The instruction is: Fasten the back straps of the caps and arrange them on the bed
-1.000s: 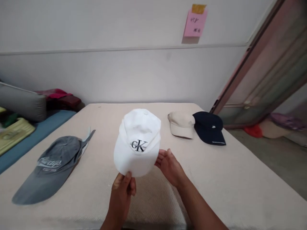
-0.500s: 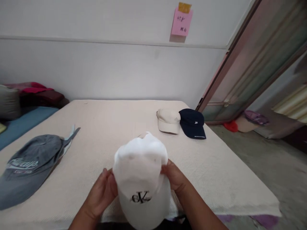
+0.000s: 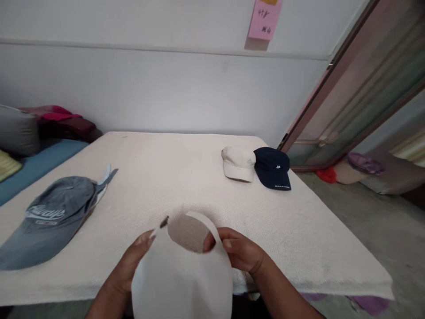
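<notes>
left hand (image 3: 131, 261): fingers pinched on white cap (image 3: 181, 283); right hand (image 3: 241, 249): on strap (image 3: 203, 219).

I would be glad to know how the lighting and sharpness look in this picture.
In the head view, light is soft, without strong glare; in that view a shadow darkens the wall just below the pink note; there too, the white cap looks slightly soft, and the grey cap seems stretched leftward.

White cap (image 3: 182, 283), matt cloth.
</notes>
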`<action>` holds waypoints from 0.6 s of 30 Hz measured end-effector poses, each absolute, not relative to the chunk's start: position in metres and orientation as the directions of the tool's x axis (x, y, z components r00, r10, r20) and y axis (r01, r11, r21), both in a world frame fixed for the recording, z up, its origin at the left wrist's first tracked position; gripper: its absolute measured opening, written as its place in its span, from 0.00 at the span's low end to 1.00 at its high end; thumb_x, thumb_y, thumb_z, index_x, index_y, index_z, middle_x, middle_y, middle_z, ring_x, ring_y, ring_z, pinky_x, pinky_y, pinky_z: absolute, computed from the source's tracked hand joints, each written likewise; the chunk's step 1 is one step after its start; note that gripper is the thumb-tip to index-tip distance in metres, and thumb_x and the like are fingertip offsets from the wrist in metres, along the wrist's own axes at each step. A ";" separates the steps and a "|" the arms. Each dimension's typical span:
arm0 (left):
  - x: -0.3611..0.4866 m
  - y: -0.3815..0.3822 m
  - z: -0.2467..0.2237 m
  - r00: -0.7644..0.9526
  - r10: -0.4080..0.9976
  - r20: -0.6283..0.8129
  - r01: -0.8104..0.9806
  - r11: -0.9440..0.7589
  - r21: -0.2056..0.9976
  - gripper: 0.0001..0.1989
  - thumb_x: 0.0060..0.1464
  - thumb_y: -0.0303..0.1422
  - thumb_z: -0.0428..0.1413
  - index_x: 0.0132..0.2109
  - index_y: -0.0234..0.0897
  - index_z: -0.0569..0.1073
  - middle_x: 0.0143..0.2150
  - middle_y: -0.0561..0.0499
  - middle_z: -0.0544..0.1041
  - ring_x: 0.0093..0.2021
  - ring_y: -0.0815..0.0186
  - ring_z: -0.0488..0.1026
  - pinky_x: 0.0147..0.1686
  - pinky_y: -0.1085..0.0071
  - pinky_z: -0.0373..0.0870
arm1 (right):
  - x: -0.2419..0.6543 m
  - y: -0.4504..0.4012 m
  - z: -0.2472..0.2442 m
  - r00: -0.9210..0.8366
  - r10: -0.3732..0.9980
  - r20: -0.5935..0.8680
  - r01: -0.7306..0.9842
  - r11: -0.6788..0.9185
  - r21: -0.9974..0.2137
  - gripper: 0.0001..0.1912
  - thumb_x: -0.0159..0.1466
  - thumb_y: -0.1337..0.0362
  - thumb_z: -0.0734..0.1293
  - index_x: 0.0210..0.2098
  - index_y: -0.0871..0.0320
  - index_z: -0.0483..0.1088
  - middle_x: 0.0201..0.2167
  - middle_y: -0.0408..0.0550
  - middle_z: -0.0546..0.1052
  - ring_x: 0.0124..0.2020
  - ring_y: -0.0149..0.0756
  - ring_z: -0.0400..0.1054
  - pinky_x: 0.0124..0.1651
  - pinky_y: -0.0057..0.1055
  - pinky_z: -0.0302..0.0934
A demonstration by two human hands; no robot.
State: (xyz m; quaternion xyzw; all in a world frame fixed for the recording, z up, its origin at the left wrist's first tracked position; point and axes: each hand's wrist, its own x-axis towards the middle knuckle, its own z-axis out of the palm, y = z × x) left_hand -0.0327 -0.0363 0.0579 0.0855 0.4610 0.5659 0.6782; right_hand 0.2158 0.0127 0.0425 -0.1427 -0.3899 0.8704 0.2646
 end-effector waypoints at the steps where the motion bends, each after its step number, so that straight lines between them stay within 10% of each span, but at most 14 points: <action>1: -0.034 -0.040 0.053 0.043 0.852 -0.523 -0.653 0.420 0.630 0.10 0.39 0.21 0.62 0.32 0.36 0.77 0.22 0.48 0.77 0.21 0.58 0.74 0.21 0.65 0.69 | 0.213 0.012 0.042 -0.830 0.556 -0.042 -0.337 -0.561 -0.757 0.18 0.54 0.57 0.70 0.37 0.66 0.73 0.26 0.49 0.76 0.25 0.30 0.68 0.29 0.25 0.59; 8: -0.044 -0.055 0.027 0.362 0.766 -0.532 -0.350 0.640 0.684 0.13 0.40 0.29 0.65 0.37 0.31 0.79 0.29 0.43 0.79 0.24 0.64 0.74 0.24 0.72 0.67 | 0.192 0.013 0.039 -0.813 0.544 -0.207 -0.269 -0.667 -0.694 0.11 0.61 0.59 0.64 0.35 0.62 0.69 0.14 0.34 0.60 0.12 0.18 0.41 0.16 0.20 0.38; 18: -0.046 -0.038 0.032 0.338 0.823 -0.456 -0.409 0.565 0.717 0.14 0.43 0.30 0.64 0.41 0.33 0.78 0.32 0.45 0.79 0.29 0.65 0.74 0.31 0.72 0.68 | 0.168 0.009 0.021 -0.654 0.675 -0.342 -0.098 -0.524 -0.846 0.09 0.60 0.60 0.63 0.30 0.61 0.66 0.23 0.43 0.69 0.20 0.24 0.59 0.24 0.24 0.51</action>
